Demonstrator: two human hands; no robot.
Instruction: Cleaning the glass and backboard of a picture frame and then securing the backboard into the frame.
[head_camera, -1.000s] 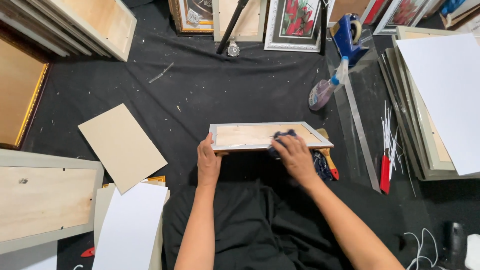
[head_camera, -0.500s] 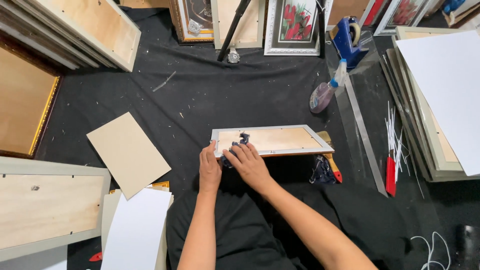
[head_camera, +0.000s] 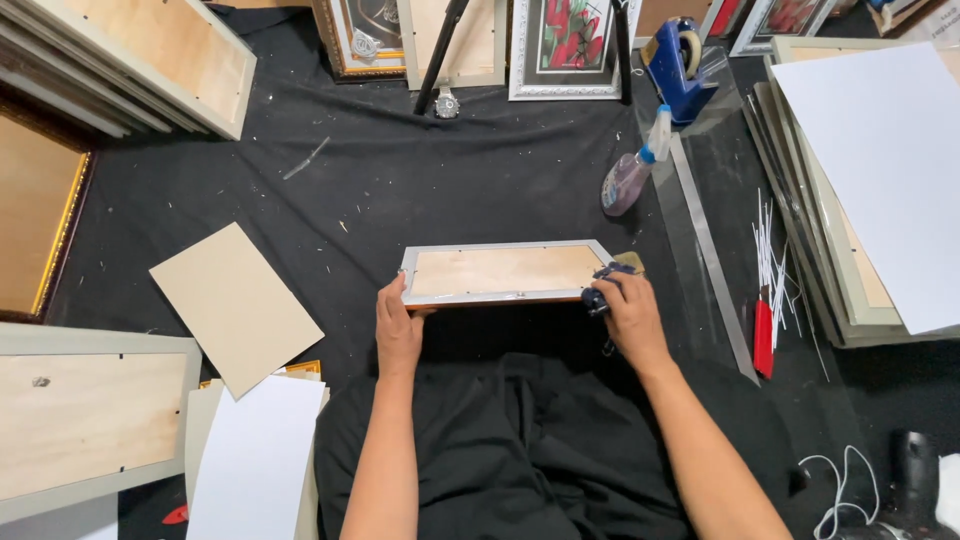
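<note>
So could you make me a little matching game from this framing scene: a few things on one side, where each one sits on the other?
Things:
1. picture frame
2. spray bottle
3. cardboard sheet
4. red-handled tool

Places:
A. lying flat on the black cloth, left of the person
B. face down, held at both ends by the left hand and right hand
C. far right, beside the thin white strips
D. lying tilted just beyond the frame's right end

Pairs: 1-B, 2-D, 3-A, 4-C

Bare arms, dark clothes

Both forearms are uncovered, the left hand (head_camera: 398, 330) and right hand (head_camera: 630, 318) ungloved; black creased fabric covers the lap.
</note>
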